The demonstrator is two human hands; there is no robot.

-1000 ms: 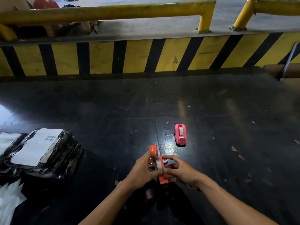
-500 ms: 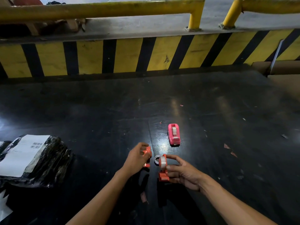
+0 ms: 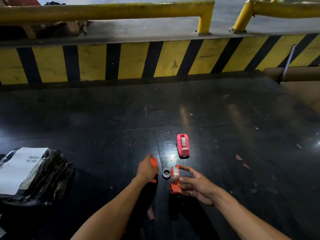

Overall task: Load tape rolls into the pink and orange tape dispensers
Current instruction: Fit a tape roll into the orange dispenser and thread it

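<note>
A: Where's the orange stuff?

B: Split in 2. Left hand (image 3: 147,168) wrapped round 1 orange half (image 3: 154,161), fingers closed on it, down near the black table (image 3: 103,118). Other orange half (image 3: 175,186) standing upright on the table with a clear tape roll (image 3: 175,173) sitting in it.

A: And the right hand (image 3: 199,185)?

B: Gripping that upright half from its right side, thumb up by the roll, other fingers lower on the body. Small grey ring-shaped core (image 3: 166,173) just left of the roll, between both hands. Touching the roll or not, can't tell.

A: Pink one?

B: Pink dispenser (image 3: 183,147) parked on the table just beyond the hands, tape roll already inside, nobody touching it.

A: Anything else around?

B: Black plastic-wrapped parcel (image 3: 34,174) with a white label, way off left. Yellow-black striped barrier (image 3: 131,61) along the far edge.
</note>
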